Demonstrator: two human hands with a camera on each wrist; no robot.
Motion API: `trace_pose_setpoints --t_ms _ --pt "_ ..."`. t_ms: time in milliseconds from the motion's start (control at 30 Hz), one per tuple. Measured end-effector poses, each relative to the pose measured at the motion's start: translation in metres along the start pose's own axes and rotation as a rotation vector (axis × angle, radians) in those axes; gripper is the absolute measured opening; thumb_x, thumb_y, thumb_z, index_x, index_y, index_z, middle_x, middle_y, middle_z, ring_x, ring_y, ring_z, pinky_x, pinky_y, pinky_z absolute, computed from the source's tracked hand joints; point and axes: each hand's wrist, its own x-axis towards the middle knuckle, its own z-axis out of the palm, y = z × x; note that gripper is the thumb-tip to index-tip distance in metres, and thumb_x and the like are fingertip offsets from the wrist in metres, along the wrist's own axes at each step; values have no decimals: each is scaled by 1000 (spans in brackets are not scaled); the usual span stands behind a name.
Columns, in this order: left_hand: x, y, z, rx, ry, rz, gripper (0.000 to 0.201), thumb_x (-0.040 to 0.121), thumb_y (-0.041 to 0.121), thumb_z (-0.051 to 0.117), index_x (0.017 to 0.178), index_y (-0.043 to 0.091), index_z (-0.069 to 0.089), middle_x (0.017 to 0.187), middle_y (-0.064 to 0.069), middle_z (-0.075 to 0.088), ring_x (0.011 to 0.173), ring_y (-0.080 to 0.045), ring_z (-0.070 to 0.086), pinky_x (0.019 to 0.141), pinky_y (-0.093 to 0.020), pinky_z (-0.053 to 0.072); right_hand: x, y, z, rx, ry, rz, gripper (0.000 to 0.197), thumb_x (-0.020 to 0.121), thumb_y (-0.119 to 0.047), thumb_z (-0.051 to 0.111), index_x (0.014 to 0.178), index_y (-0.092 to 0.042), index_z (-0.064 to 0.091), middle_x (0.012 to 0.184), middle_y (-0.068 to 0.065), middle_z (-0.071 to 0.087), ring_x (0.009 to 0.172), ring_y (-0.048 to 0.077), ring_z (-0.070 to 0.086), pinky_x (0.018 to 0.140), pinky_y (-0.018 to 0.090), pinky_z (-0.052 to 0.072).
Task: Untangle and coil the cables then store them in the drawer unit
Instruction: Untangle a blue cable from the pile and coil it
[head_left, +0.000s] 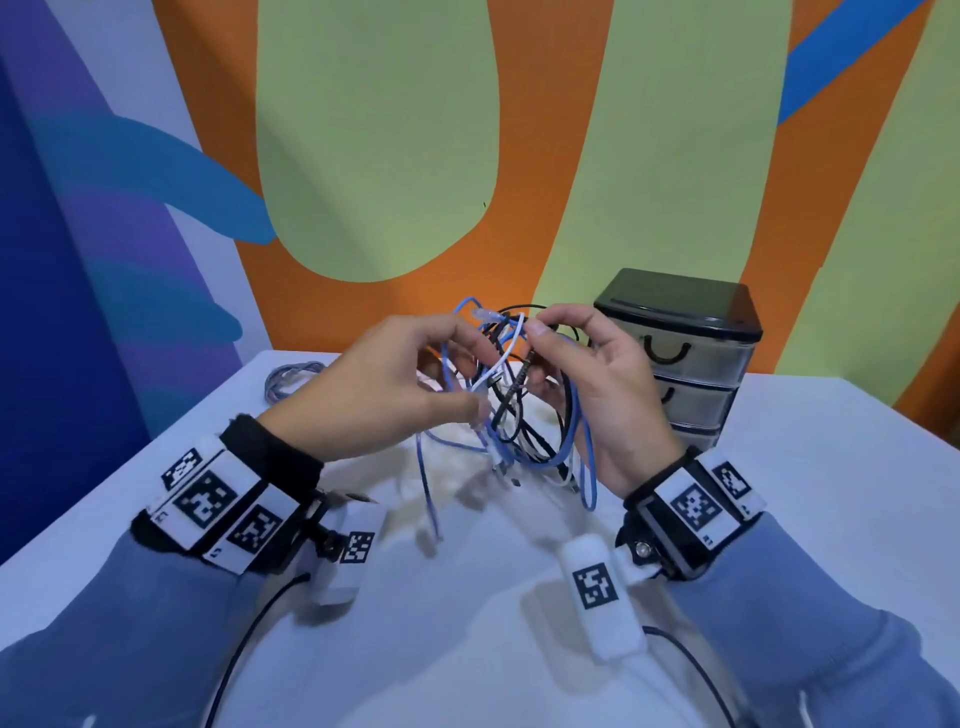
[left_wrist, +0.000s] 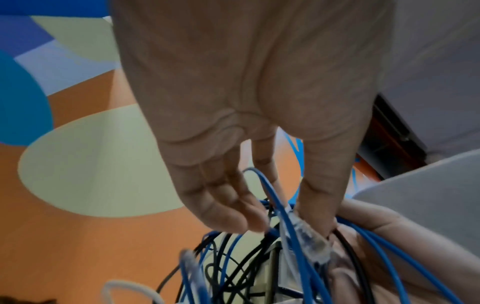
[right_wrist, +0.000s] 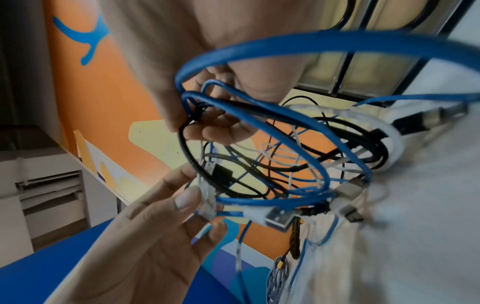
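A tangle of blue, black and white cables (head_left: 519, 415) hangs above the white table (head_left: 805, 509) between both hands. My left hand (head_left: 472, 374) pinches the clear plug (right_wrist: 206, 197) of a blue cable (left_wrist: 275, 197) between thumb and fingers (left_wrist: 233, 216). My right hand (head_left: 545, 358) grips the top of the tangle, fingers (right_wrist: 215, 131) curled round black and blue strands. Loose ends with metal USB plugs (right_wrist: 279, 218) dangle toward the table. The black-topped drawer unit (head_left: 685, 358) stands at the back right with its translucent drawers shut.
A coiled grey cable (head_left: 291, 376) lies on the table at the far left, behind my left hand. A painted wall rises just behind the table. The table's left edge runs diagonally past my left wrist.
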Motion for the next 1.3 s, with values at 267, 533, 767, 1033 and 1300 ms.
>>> trace_pose_setpoints --t_ms 267,533,767,1033,1300 --pt "8 -9 -11 -424 343 3 16 102 3 66 112 9 77 86 -5 67 62 -15 62 56 -23 55 5 -3 -11 -179 52 58 15 89 -14 81 93 -17 67 63 -17 59 51 9 34 52 22 33" --pt "9 -19 -47 -989 619 -98 23 107 11 58 127 9 69 88 3 63 46 -3 27 53 -13 37 9 -8 -21 -322 209 -36 34 80 14 70 79 -20 65 71 -4 58 58 17 42 45 20 33" --pt "5 -19 -62 -893 589 -74 26 113 20 47 133 12 62 111 -3 75 43 -2 22 37 -13 17 13 -1 -28 -523 257 -146 26 81 9 64 81 -17 67 67 6 49 61 20 36 55 30 30" --pt "10 -28 -49 -265 452 -205 23 107 20 62 92 6 72 67 -4 57 44 -10 32 41 -21 24 6 -31 -23 -1034 81 -40 33 84 -43 80 112 -34 66 77 -5 63 74 22 60 71 39 48" --pt "12 -4 -25 -299 411 -30 38 106 37 64 76 12 67 52 -4 46 43 -13 31 41 -20 25 -15 -76 1 -1431 148 -285 35 83 -63 70 86 -28 72 71 -8 68 75 20 64 64 35 48"
